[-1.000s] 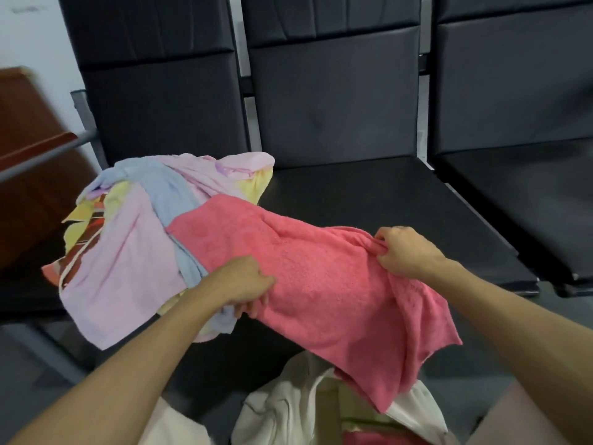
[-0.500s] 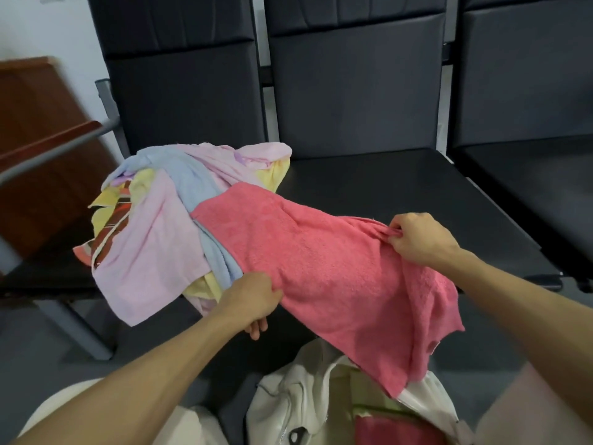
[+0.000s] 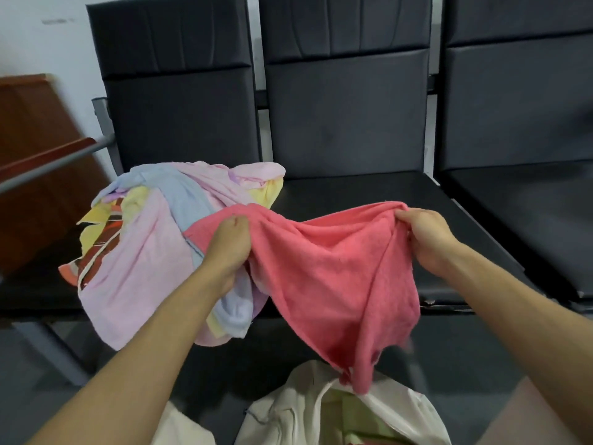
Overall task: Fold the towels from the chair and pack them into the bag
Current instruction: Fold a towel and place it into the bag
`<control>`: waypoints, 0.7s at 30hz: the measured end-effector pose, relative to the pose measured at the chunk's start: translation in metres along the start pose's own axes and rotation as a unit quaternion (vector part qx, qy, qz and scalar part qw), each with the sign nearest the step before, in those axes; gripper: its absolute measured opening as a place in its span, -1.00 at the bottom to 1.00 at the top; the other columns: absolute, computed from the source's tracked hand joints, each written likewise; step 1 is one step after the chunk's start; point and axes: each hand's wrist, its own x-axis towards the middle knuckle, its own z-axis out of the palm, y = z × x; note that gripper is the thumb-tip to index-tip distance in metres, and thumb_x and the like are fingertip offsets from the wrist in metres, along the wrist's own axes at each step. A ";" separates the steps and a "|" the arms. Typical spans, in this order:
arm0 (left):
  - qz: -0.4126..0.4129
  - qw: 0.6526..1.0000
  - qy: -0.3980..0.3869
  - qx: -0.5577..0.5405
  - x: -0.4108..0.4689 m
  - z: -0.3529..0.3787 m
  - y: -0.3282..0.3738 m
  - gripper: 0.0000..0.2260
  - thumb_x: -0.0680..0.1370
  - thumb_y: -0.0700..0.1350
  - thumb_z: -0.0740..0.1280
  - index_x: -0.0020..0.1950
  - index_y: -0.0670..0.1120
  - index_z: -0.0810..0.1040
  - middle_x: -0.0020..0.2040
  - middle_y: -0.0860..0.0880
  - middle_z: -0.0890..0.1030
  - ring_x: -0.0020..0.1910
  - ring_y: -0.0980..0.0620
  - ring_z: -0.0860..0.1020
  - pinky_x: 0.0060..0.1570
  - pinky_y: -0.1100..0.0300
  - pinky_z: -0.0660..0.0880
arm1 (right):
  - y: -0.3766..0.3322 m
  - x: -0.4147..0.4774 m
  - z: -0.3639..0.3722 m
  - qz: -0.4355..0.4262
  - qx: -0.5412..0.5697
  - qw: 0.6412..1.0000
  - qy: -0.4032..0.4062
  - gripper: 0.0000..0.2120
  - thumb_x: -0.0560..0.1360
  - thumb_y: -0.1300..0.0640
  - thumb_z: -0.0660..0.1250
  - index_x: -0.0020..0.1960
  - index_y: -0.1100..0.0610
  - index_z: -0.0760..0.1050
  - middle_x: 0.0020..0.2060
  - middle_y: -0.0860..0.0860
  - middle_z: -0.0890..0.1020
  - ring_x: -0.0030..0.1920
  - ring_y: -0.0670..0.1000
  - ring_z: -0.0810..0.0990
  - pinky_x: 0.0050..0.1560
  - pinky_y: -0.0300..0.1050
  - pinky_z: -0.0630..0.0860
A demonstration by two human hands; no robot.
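A coral-pink towel hangs stretched between both hands above the front of the middle black chair seat. My left hand grips its left upper edge, and my right hand grips its right upper edge. The towel's lower part droops to a point over the open cream bag on the floor below. A heap of towels in lilac, light blue, yellow and stripes lies on the left chair seat, partly behind my left hand.
Three black padded chairs stand in a row with backrests behind. A metal armrest bar and a brown wooden panel are at the left. The right chair seat is bare. Grey floor lies below.
My left hand let go of the towel's lower edge and moved up to grip its top edge. The towel is lifted off the seat and now hangs between both hands.
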 end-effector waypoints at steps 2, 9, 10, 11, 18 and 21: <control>-0.047 0.998 -0.001 -0.035 0.011 0.001 -0.003 -0.83 0.55 -0.22 0.11 -0.19 -0.12 0.44 -0.32 -0.06 0.32 -0.33 0.02 0.29 -0.35 0.17 0.37 | -0.006 0.001 -0.004 0.027 0.066 0.997 0.038 -0.88 0.57 0.24 0.26 -0.04 0.26 0.56 -0.26 0.05 0.53 -0.26 -0.02 0.48 -0.19 -0.13 0.43; -0.020 0.992 -0.121 -0.017 0.011 0.006 -0.018 -0.67 0.63 0.09 0.18 0.16 -0.11 0.57 0.07 -0.02 0.61 0.08 0.01 0.54 0.17 0.08 0.46 | -0.006 -0.006 -0.023 0.041 0.009 0.996 0.079 -0.88 0.49 0.37 0.30 -0.17 0.22 0.54 -0.27 0.08 0.54 -0.29 0.01 0.49 -0.28 -0.14 0.39; -0.029 0.987 -0.157 -0.013 0.012 0.004 -0.017 -0.63 0.58 0.14 0.27 0.21 -0.11 0.56 0.11 -0.02 0.61 0.10 0.03 0.55 0.18 0.07 0.48 | -0.006 -0.006 -0.026 0.040 0.007 0.996 0.080 -0.86 0.50 0.36 0.30 -0.19 0.20 0.54 -0.26 0.08 0.55 -0.27 0.01 0.50 -0.26 -0.13 0.41; -0.031 0.981 -0.193 0.007 0.012 0.001 -0.016 -0.58 0.51 0.14 0.37 0.25 -0.11 0.54 0.13 -0.02 0.61 0.12 0.03 0.56 0.18 0.06 0.50 | -0.006 -0.006 -0.028 0.038 0.006 0.996 0.086 -0.85 0.50 0.35 0.31 -0.21 0.19 0.53 -0.25 0.08 0.55 -0.25 0.02 0.51 -0.23 -0.11 0.42; 0.014 0.896 -0.253 0.365 0.010 -0.014 -0.026 -0.40 0.52 -0.25 0.29 0.48 -0.11 0.08 0.27 -0.16 0.41 0.20 -0.12 0.46 0.09 0.07 0.49 | -0.004 -0.003 -0.037 0.001 -0.014 0.995 0.099 -0.84 0.50 0.31 0.36 -0.24 0.15 0.56 -0.27 0.04 0.57 -0.22 0.00 0.51 -0.17 -0.15 0.45; 0.043 0.880 -0.184 0.436 0.017 -0.018 -0.032 -0.86 0.57 -0.25 0.18 0.12 -0.14 0.36 0.14 -0.19 0.50 0.06 -0.12 0.51 0.02 0.06 0.47 | -0.004 -0.003 -0.039 -0.031 -0.070 0.994 0.075 -0.90 0.50 0.27 0.39 -0.18 0.14 0.57 -0.19 0.05 0.60 -0.14 0.01 0.53 -0.05 -0.07 0.48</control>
